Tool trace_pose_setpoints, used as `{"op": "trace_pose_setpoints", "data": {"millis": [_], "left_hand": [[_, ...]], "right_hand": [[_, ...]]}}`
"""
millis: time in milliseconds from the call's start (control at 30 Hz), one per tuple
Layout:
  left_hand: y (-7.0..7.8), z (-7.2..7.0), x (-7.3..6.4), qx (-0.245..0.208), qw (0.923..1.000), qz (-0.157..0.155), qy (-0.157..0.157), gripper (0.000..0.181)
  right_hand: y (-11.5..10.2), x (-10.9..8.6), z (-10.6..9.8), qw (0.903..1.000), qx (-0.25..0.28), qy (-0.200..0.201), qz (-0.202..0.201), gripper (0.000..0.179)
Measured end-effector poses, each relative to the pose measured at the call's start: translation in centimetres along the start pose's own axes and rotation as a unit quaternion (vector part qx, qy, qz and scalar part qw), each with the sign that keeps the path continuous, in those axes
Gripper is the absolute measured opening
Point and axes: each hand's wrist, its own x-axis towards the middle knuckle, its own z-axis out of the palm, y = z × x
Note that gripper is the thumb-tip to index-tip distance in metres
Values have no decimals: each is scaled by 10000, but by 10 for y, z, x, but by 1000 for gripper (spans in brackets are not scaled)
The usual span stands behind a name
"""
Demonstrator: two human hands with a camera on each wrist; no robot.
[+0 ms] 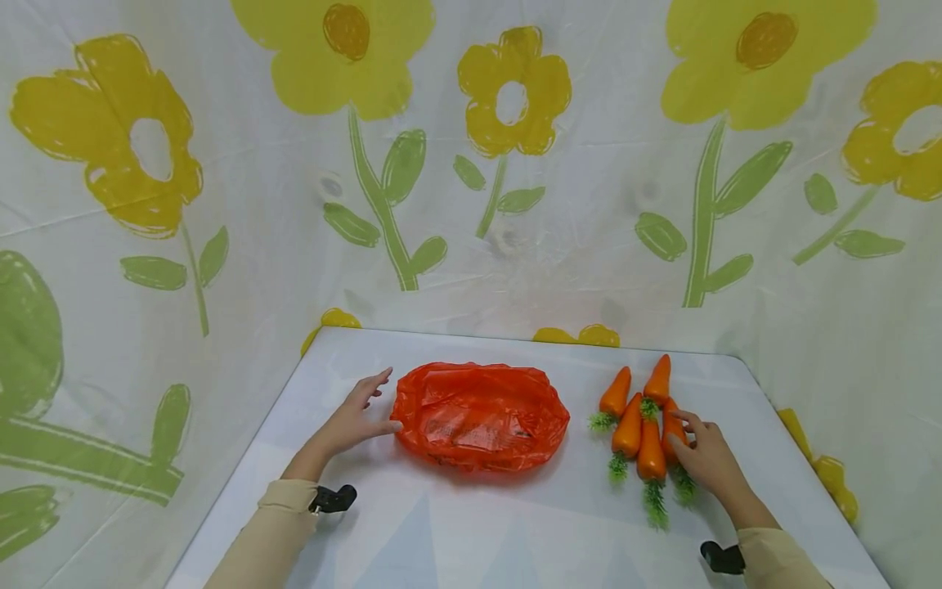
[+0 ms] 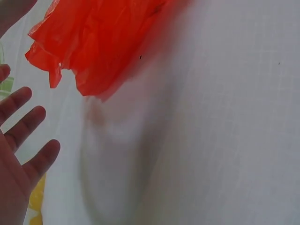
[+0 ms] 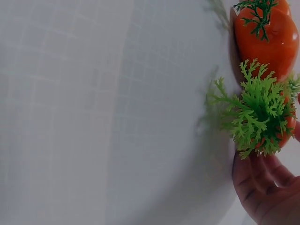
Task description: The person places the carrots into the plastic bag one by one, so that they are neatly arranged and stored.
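A red plastic bag (image 1: 482, 417), its mouth spread wide, lies mid-table. At its left side my left hand (image 1: 359, 419) has its fingers spread and its thumb tip right at the rim. In the left wrist view those fingers (image 2: 35, 157) are apart beside the crinkled bag (image 2: 103, 42), holding nothing. To the right of the bag lie several orange toy carrots (image 1: 628, 429) with green leafy tops. My right hand (image 1: 706, 454) grips the rightmost carrot (image 1: 671, 429) between thumb and fingers. Its leaves (image 3: 260, 112) hide part of that grip in the right wrist view.
The white table (image 1: 471, 532) carries the bag and carrots. A pale curtain (image 1: 589, 270) with yellow flowers rises behind the table and along both sides. Black wrist cameras (image 1: 334, 497) sit at both cuffs, low over the tabletop.
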Motion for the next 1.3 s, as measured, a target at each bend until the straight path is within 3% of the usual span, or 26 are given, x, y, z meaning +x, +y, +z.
{"op": "trace_pose_setpoints", "data": {"millis": [200,467,767,1067,1300], "left_hand": [[3,5,4,367,9981,479,-126,107],[5,12,11,325,9964,657,-416,106],[5,20,9,-98,9961,319,-820,105],[-2,26,8,-9,9958,274,-874,105],[-3,29,7,61,9966,64,-821,102]], "right_hand": [[3,1,0,10000,9,-6,16,54],[8,0,2,10000,-23,-5,13,55],[8,-1,1,9998,147,-66,129,52],[7,-1,1,9994,280,-52,172,53],[6,-2,1,9992,357,-56,168,55]]}}
